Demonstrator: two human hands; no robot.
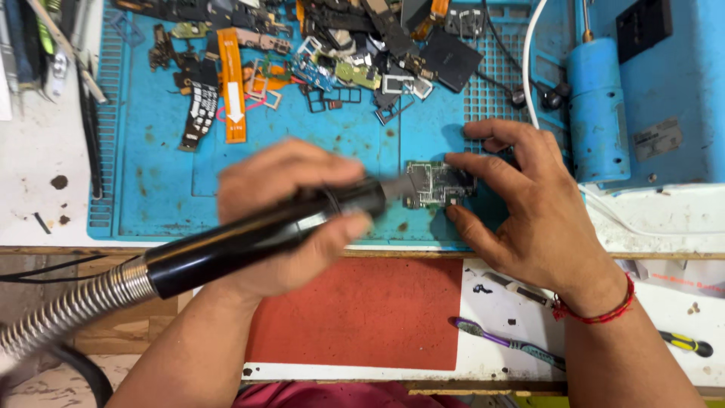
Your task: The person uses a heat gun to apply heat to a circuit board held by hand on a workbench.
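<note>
The small green circuit board lay flat on the blue work mat, near its front edge, and you pinned it there with your right hand: fingers spread, index fingertip on the board's far edge and thumb at its near corner, palm open rather than closed around it. Your left hand was wrapped shut around the black hot-air handpiece, its nozzle pointed at the board's left edge and very close to it; the blur hid whether it touched.

The danger I judged greatest was to your own fingertips, which sat just beside the nozzle's line. A light two-point hold could also have let the board skid across the mat. Lingering on one spot could have lifted or scorched the board's components. The ribbed metal hose trailed off the bench at the left, and a tug from it could have swung the nozzle. Loose scrap parts and flex cables were heaped at the mat's far side, well apart, while a purple toothbrush lay near your right wrist.
</note>
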